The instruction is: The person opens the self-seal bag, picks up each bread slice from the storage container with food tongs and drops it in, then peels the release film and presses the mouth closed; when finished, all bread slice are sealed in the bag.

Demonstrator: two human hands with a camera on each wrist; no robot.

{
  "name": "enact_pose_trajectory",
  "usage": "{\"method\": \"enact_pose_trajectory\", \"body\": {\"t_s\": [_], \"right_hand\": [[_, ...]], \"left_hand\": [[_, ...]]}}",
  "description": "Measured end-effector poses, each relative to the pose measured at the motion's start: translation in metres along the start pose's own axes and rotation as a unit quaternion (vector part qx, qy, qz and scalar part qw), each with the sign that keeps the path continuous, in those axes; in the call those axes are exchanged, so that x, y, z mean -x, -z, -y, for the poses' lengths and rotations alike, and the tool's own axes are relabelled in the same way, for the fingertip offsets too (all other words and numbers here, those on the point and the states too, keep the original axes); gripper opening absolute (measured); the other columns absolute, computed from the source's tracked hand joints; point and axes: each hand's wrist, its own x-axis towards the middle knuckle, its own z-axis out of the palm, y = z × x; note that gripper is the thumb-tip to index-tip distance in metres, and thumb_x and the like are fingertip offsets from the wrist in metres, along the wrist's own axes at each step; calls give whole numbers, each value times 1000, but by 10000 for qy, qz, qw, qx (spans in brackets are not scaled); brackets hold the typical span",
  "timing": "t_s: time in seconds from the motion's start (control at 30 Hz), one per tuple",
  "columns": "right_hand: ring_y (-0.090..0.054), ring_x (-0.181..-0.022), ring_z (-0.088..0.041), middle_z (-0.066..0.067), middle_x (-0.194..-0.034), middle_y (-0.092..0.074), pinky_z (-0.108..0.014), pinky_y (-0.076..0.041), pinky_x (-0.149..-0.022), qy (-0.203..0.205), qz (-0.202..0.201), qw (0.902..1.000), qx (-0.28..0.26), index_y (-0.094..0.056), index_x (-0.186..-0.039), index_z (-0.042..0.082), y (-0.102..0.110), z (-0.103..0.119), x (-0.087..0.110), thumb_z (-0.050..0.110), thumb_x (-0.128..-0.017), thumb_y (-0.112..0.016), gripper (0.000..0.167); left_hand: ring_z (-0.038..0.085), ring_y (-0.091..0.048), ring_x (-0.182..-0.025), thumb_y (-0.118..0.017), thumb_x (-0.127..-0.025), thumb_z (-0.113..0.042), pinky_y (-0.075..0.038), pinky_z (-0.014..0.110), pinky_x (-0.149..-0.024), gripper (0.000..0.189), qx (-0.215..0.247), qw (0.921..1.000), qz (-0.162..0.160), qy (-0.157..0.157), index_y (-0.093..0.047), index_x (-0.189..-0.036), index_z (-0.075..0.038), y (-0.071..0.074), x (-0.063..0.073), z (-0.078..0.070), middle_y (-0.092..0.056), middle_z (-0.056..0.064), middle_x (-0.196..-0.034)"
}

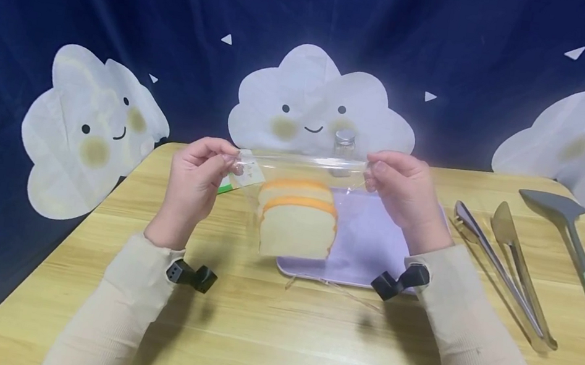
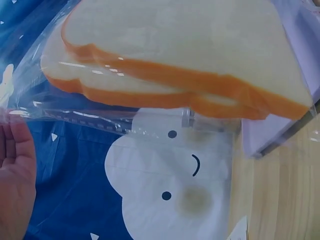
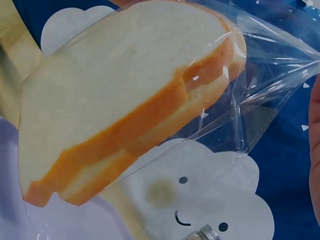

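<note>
A clear plastic bag [image 1: 305, 169] hangs between both hands, stretched along its top edge. Two slices of bread [image 1: 297, 230] with orange crusts sit inside it, toward the left side. My left hand [image 1: 197, 178] pinches the bag's upper left corner between thumb and fingers. At the upper right corner, my right hand [image 1: 400, 194] pinches the film the same way. Both wrist views show the bread slices [image 2: 175, 45] close up through the film, with the left hand [image 2: 15, 175] and right hand [image 3: 314, 150] only partly visible at the frame edges.
Behind the bag lies a lilac tray [image 1: 374, 238] on the wooden table. A glass jar with a metal lid [image 1: 344, 143] stands at the back, near a white-and-green packet [image 1: 249, 170]. Metal tongs [image 1: 504, 274] and a grey spatula with a mint handle [image 1: 584, 261] lie at right.
</note>
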Motion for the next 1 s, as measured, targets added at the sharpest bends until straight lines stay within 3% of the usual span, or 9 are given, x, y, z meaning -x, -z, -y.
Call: {"method": "enact_pose_trajectory", "body": {"t_s": [0.17, 0.43, 0.7, 0.8, 0.9, 1.0], "right_hand": [[-62, -67, -9, -2, -78, -68, -18, -49, -61, 50, 122, 9999, -90, -72, -89, 8, 0, 0, 0, 2, -84, -64, 11], [-60, -66, -12, -4, -77, -69, -18, -47, -59, 212, 313, 9970, -671, -72, -84, 4, -2, 3, -2, 2, -81, -67, 6], [-63, -66, -14, -7, -75, -69, -22, -50, -63, 469, 543, 9923, -1007, -70, -82, -2, -2, 0, -2, 6, -86, -60, 13], [-63, -63, -13, -6, -73, -69, -21, -50, -61, 374, 274, 9956, -819, -70, -79, 0, -4, 0, -2, 7, -86, -60, 14], [-60, -58, -11, -3, -69, -68, -19, -48, -57, 195, -272, 9988, -361, -70, -73, 5, -6, 2, -1, 2, -83, -58, 16], [-56, -55, -10, 0, -64, -65, -18, -47, -54, 23, -800, 9966, 182, -69, -67, 9, -7, 4, -2, -6, -80, -51, 27]], "left_hand": [[12, -62, -65, -41, -84, 19, -53, 20, -65, 38, 106, 9993, 352, -3, -68, -81, -8, 2, 2, -1, -67, 2, -75], [14, -64, -71, -44, -86, 16, -54, 23, -70, 34, 392, 9950, 919, -62, -69, -83, -7, 4, 0, 1, -69, 4, -80], [15, -64, -75, -39, -85, 16, -53, 24, -72, 38, 640, 9916, 1117, -92, -70, -84, -7, 7, 1, 5, -69, 3, -84], [15, -64, -76, -46, -88, 5, -53, 25, -73, 26, 793, 9896, 1193, -106, -69, -84, -5, 8, 2, 7, -69, 4, -85], [14, -64, -74, -56, -90, -10, -54, 25, -72, 16, 809, 9905, 1107, -54, -69, -82, -5, 7, 1, 8, -69, 3, -84], [14, -63, -71, -60, -89, -9, -54, 24, -70, 16, 560, 9947, 867, 41, -69, -76, -6, 6, 0, 8, -68, 3, -79]]}}
